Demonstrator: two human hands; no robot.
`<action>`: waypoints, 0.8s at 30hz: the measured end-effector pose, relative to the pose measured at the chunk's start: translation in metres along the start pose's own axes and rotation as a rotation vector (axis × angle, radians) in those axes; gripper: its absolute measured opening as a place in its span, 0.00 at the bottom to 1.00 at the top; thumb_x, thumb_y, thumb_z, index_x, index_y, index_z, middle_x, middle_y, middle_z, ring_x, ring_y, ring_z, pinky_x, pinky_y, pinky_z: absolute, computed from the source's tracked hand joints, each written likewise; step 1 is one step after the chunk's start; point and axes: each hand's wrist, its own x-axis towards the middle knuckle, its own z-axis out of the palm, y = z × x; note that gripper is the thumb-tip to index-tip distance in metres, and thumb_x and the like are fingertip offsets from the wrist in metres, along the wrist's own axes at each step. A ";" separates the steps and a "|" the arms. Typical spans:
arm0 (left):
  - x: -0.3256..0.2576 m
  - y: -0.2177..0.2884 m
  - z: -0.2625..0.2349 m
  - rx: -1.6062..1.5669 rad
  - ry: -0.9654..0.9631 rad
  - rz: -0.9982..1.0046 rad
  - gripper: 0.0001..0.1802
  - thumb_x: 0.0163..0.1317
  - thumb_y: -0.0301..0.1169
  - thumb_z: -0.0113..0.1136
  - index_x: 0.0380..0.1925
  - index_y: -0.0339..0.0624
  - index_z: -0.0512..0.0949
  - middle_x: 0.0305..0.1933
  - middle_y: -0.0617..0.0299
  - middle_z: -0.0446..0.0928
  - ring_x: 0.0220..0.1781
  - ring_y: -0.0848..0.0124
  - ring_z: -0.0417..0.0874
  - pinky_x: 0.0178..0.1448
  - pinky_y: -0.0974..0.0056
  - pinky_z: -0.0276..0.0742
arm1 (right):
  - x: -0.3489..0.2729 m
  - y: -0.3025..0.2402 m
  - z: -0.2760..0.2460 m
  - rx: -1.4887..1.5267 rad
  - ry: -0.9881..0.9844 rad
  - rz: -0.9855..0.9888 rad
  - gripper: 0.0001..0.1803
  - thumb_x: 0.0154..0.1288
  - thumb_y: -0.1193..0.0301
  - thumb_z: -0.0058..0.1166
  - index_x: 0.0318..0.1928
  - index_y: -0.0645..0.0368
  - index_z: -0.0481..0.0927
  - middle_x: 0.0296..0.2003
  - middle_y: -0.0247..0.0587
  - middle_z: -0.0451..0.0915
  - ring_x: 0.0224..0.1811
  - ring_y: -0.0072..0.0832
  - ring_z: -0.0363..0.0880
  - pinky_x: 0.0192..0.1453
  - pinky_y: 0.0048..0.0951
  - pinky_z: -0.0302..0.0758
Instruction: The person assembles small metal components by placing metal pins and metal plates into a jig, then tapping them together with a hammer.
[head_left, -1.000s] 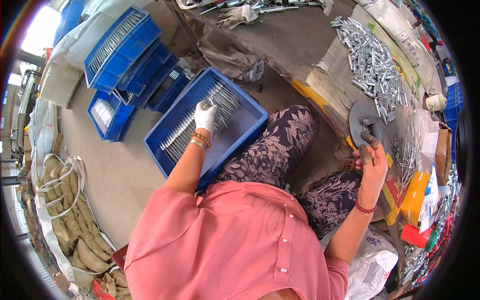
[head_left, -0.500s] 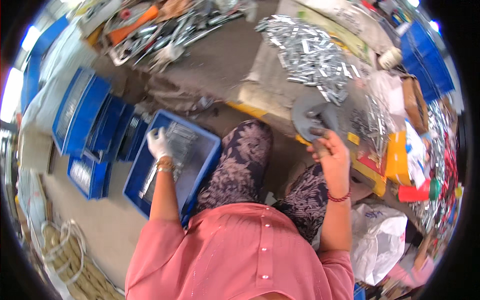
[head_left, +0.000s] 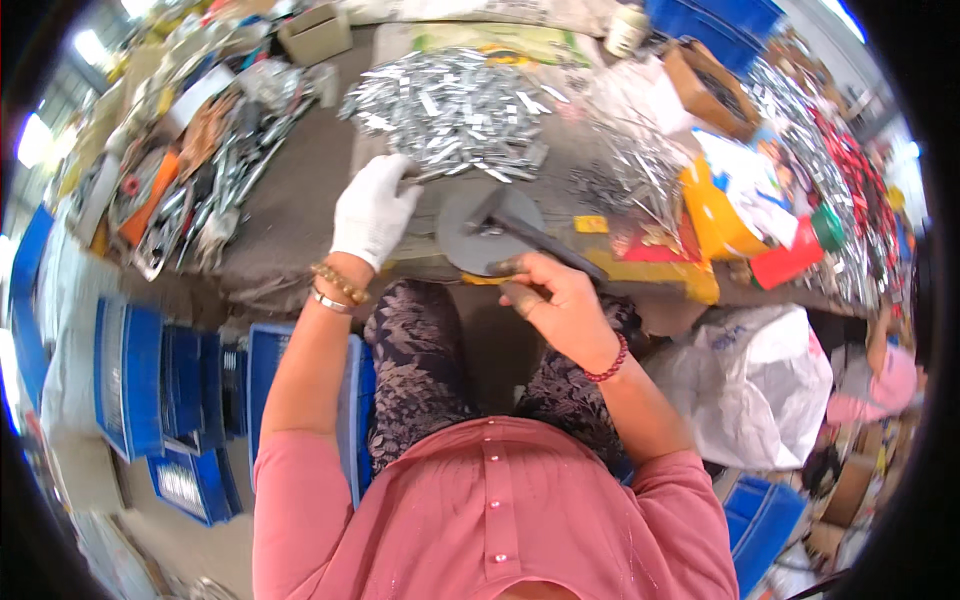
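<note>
- Since a second ago the left hand (head_left: 372, 210) has come up out of the blue crate (head_left: 305, 395) by the person's left knee and crossed to the bench. The view has swung with it, so the tabletop now fills the upper picture.
- Head view, left side: the white-gloved left hand rests at the near edge of the heap of small shiny metal pieces (head_left: 450, 105), fingers curled down onto the pieces. Whether it pinches one I cannot tell.
- Head view, right side: the bare right hand (head_left: 555, 300) is closed around the handle of a dark hammer-like tool (head_left: 545, 240), whose head lies on the round grey metal disc (head_left: 480, 230).
- That disc sits at the bench's front edge just above the knees, between both hands, likely so pieces from the heap land within short reach of the tool.
- Stacked blue crates (head_left: 150, 385) stand on the floor at left; a white plastic bag (head_left: 750, 385) sits at right.
</note>
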 end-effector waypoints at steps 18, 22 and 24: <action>0.021 0.014 0.023 0.036 -0.145 -0.104 0.18 0.65 0.28 0.67 0.55 0.42 0.79 0.52 0.48 0.85 0.49 0.52 0.87 0.54 0.54 0.82 | 0.042 0.046 -0.158 -1.195 0.368 -0.133 0.18 0.62 0.78 0.59 0.53 0.55 0.78 0.38 0.50 0.85 0.46 0.51 0.86 0.49 0.51 0.83; 0.006 0.022 0.002 -0.592 -0.139 -0.359 0.21 0.70 0.25 0.61 0.63 0.37 0.76 0.45 0.57 0.83 0.39 0.74 0.84 0.41 0.68 0.81 | 0.049 0.041 -0.163 -1.191 0.271 -0.108 0.17 0.62 0.80 0.57 0.51 0.56 0.77 0.40 0.53 0.85 0.47 0.54 0.86 0.50 0.53 0.82; -0.007 0.025 -0.008 -0.982 -0.150 -0.399 0.22 0.73 0.27 0.59 0.66 0.37 0.73 0.45 0.61 0.82 0.37 0.79 0.82 0.38 0.74 0.80 | 0.048 0.034 -0.158 -1.092 0.391 -0.188 0.19 0.61 0.80 0.59 0.54 0.58 0.77 0.40 0.53 0.84 0.46 0.52 0.86 0.51 0.50 0.83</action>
